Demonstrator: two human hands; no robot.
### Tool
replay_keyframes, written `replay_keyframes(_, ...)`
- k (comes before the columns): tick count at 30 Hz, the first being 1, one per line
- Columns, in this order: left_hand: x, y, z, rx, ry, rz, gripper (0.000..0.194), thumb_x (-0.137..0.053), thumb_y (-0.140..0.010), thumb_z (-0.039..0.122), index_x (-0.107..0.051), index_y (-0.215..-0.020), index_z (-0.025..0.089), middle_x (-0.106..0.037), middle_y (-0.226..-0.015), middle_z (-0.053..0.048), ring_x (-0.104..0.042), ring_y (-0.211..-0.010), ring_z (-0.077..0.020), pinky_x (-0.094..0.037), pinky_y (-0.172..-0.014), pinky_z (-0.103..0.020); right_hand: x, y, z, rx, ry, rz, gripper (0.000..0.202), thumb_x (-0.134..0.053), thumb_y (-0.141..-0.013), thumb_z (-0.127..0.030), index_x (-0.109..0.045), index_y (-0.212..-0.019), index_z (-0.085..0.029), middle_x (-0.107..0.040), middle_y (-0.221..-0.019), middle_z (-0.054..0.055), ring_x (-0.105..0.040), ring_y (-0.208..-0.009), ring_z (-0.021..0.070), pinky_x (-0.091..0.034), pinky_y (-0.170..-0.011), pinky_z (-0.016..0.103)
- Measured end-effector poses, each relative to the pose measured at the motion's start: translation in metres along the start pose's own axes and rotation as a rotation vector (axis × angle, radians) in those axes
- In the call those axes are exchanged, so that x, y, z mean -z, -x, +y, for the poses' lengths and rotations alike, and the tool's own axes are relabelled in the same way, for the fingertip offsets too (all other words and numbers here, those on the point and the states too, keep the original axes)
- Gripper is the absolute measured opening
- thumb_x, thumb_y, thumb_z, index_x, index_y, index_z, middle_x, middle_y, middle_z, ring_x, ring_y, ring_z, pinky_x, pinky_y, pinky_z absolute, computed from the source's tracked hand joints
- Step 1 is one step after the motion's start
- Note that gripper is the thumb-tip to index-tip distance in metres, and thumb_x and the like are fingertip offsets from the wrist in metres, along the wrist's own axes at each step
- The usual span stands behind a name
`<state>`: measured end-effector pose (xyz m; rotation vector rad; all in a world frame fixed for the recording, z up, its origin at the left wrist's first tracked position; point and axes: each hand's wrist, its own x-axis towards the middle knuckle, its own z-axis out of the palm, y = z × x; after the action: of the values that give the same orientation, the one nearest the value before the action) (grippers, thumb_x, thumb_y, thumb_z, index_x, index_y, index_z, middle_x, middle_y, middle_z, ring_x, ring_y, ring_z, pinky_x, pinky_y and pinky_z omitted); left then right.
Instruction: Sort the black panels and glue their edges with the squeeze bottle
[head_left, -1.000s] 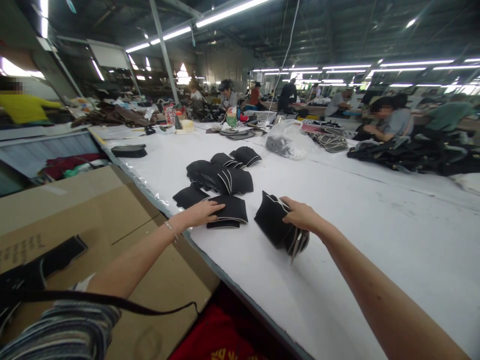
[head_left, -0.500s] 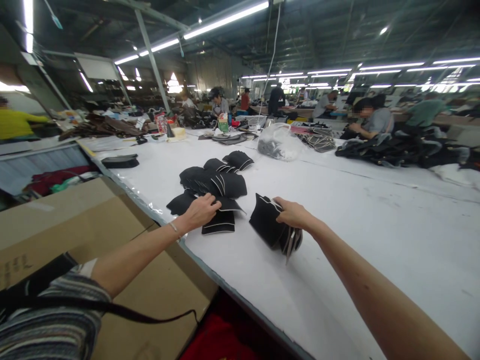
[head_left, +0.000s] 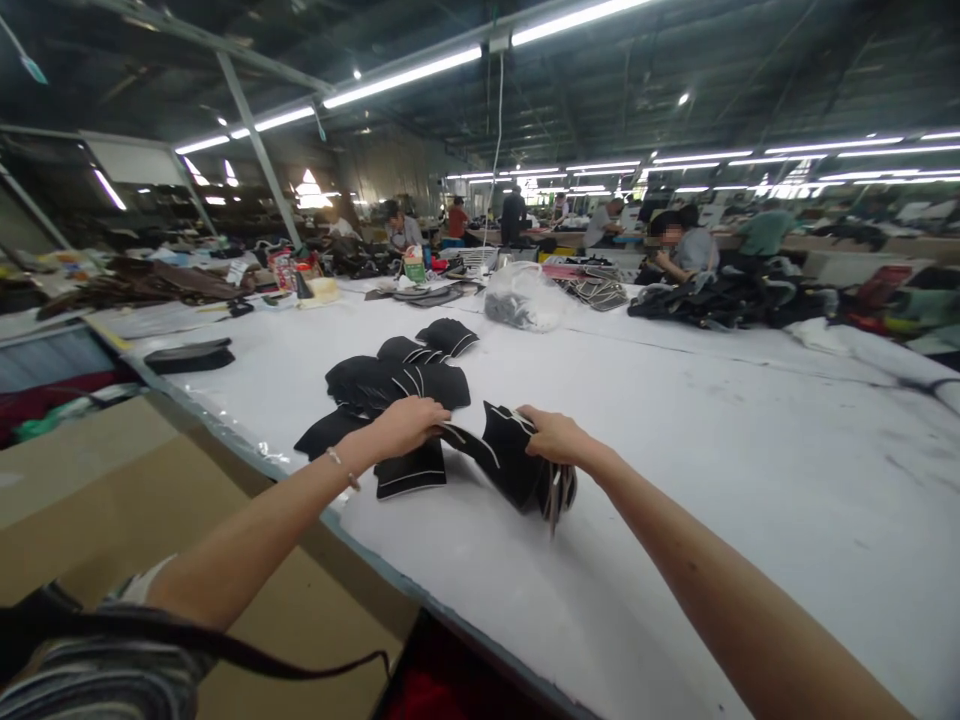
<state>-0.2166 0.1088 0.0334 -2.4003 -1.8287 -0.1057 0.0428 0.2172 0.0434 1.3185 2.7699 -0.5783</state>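
Observation:
My left hand [head_left: 411, 424] pinches the edge of one black panel with a pale edge [head_left: 472, 444], lifted and tilted toward the right. My right hand [head_left: 553, 436] grips a thick bundle of black panels [head_left: 517, 468], held on edge above the table, its pale and brown edges showing at the lower right. The lifted panel's far end meets or overlaps the bundle; whether they touch I cannot tell. Beneath and behind my left hand lie fanned-out black panels [head_left: 367, 380]. A few more panels [head_left: 411, 470] rest below that hand.
The white-covered table [head_left: 712, 480] stretches right. A flat black stack [head_left: 189, 356] lies at its left edge, above a cardboard box [head_left: 90, 470]. Farther back are a clear plastic bag [head_left: 525, 296] and a dark heap of pieces [head_left: 720, 300]. Several people sit or stand beyond.
My left hand has lifted a panel off the pile and carried it right to the bundle. My right hand still holds the bundle. The camera view has swung a little right.

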Motion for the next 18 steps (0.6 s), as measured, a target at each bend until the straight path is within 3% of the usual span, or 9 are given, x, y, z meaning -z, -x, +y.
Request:
replay_keyframes(4,0.017,-0.04,0.032,-0.146,0.143,-0.119,0.007,-0.068,-0.079,0.026,-0.067,-0.085,0.026,-0.069,-0.085,-0.003,-0.062,-0.085,-0.0226,-0.041,-0.076,-0.028,0.001,0.001,0.0,0.029,-0.029,-0.019,0.065,-0.06,-0.07,-0.021,-0.048,-0.134,-0.029,-0.068,-0.108,0.007,-0.063,-0.092,0.0271,-0.044,-0.073,0.03)
replay_keyframes(8,0.006,-0.082,0.055,-0.138,0.187,-0.18,0.02,-0.071,-0.073,0.021,-0.07,-0.093,0.027,-0.07,-0.088,-0.004,-0.063,-0.088,-0.0248,-0.041,-0.08,-0.029,0.009,0.007,0.008,0.09,-0.088,-0.041,0.057,-0.059,-0.075,-0.025,-0.049,-0.131,-0.026,-0.067,-0.111,0.005,-0.062,-0.096,0.0237,-0.045,-0.078,0.028)
replay_keyframes(13,-0.007,-0.103,0.062,-0.079,0.189,-0.098,0.02,-0.074,-0.069,0.022,-0.068,-0.089,0.025,-0.067,-0.088,-0.007,-0.059,-0.101,-0.0284,-0.039,-0.092,-0.034,0.018,0.015,0.022,0.188,-0.519,-0.182,0.054,-0.053,-0.077,-0.019,-0.047,-0.13,-0.019,-0.064,-0.116,0.003,-0.061,-0.099,0.0176,-0.048,-0.078,0.024)
replay_keyframes(15,-0.01,-0.102,0.065,-0.055,0.194,-0.081,0.022,-0.072,-0.07,0.023,-0.067,-0.092,0.023,-0.066,-0.09,-0.009,-0.058,-0.1,-0.029,-0.041,-0.09,-0.034,0.015,0.013,0.021,0.134,-0.49,-0.122,0.053,-0.06,-0.077,-0.028,-0.049,-0.128,-0.021,-0.065,-0.113,0.003,-0.061,-0.098,0.0197,-0.048,-0.078,0.026)
replay_keyframes(18,-0.014,-0.1,0.072,-0.08,0.227,-0.036,0.034,-0.069,-0.073,0.023,-0.063,-0.106,0.022,-0.064,-0.097,-0.01,-0.058,-0.097,-0.0278,-0.043,-0.084,-0.033,0.004,0.003,0.01,-0.038,-0.135,0.086,0.063,-0.074,-0.068,-0.038,-0.054,-0.126,-0.023,-0.068,-0.107,0.006,-0.062,-0.096,0.0259,-0.047,-0.078,0.031)
